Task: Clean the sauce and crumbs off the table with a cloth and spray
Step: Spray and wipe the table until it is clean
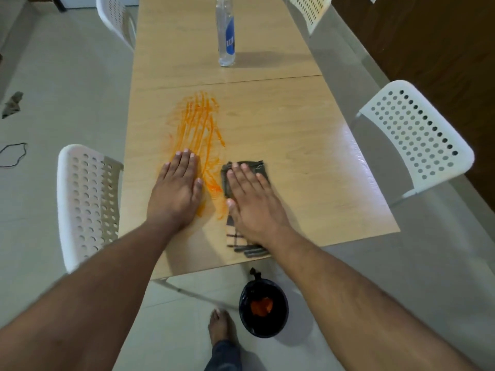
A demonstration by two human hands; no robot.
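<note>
You are pressing your right hand (pixel 251 199) flat, fingers straight and together, on the folded dark olive cloth with a checked near end (pixel 242 207), which is lying near the front edge of the pale wood-grain table (pixel 308 145), just right of the streaked orange sauce smear (pixel 199 129). Your left hand (pixel 178 188) is resting flat and open on the tabletop, holding nothing, its fingertips lying on the left edge of the smear.

That left hand is the first risk: it is touching sauce, so it is likely picking some up and carrying it to clean wood wherever you set it next.

The cloth is sitting beside most of the smear, touching only its near right edge. Wiping it dry across thick streaks is likely to spread the sauce wider rather than lift it. The clear plastic spray bottle with a blue label (pixel 227 36) is standing upright well away at the far end, past the table seam, so you are working without it.

The cloth's near end is lying close to the table edge; a pull toward you could push sauce over the edge onto the floor beside the black-lined round bin (pixel 263 307), not into it. I cannot make out any crumbs from here.
</note>
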